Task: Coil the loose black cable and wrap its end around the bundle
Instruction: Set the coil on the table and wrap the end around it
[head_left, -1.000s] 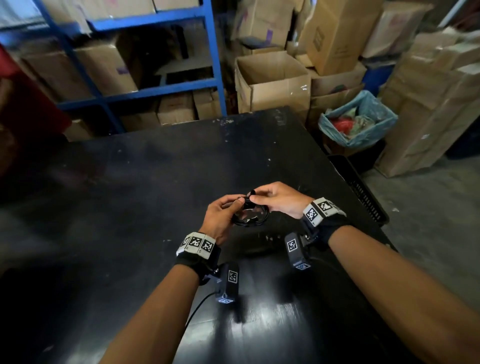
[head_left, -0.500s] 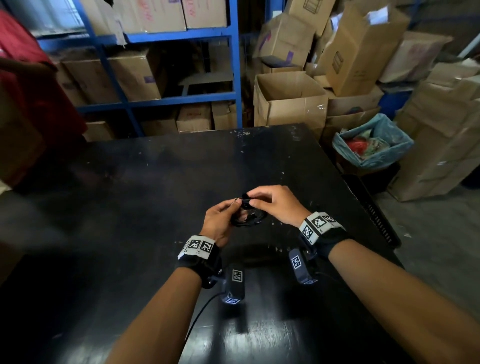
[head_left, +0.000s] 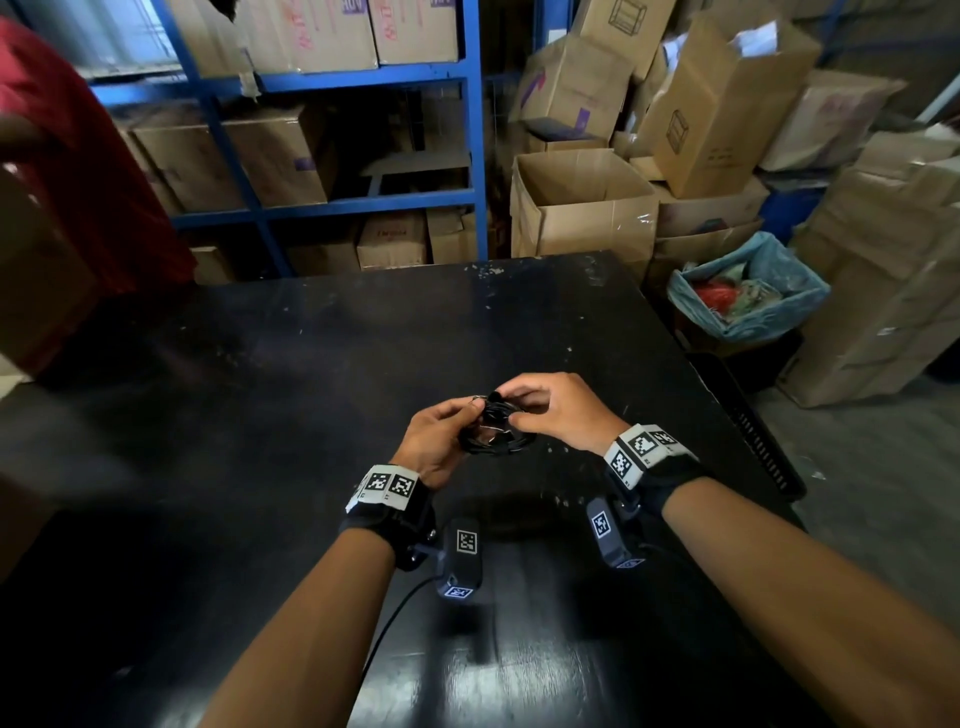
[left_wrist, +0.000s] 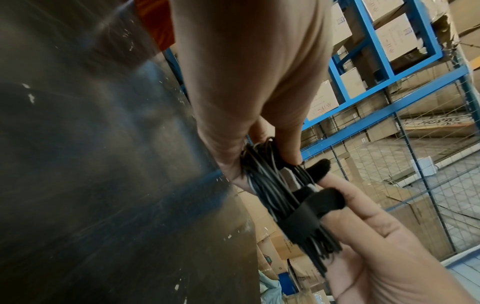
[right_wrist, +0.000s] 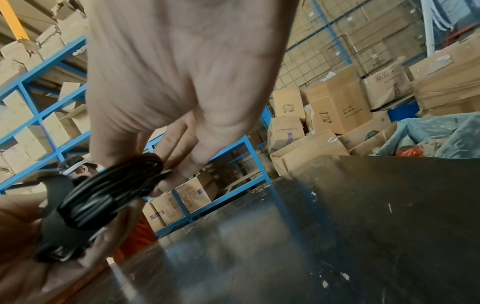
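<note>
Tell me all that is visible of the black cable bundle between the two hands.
The cable bundle is thin, glossy black cable wound into a small flat coil of many turns. A wider matte black strap crosses one side. It is held above the black table, not resting on it. The left hand and right hand pinch it from opposite sides.

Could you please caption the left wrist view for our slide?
Both hands pinch a coiled black cable with a strap wrapped around it.

- The right hand (right_wrist: 182, 82) pinches one end of a coiled black cable (right_wrist: 109, 193) above the black table (right_wrist: 337, 226).
- The left hand (right_wrist: 28, 257) holds the coil's other end, banded by a dark strap (right_wrist: 55, 224).
- Blue shelving (right_wrist: 46, 115) and cardboard boxes (right_wrist: 337, 107) stand beyond the table's far edge.
</note>
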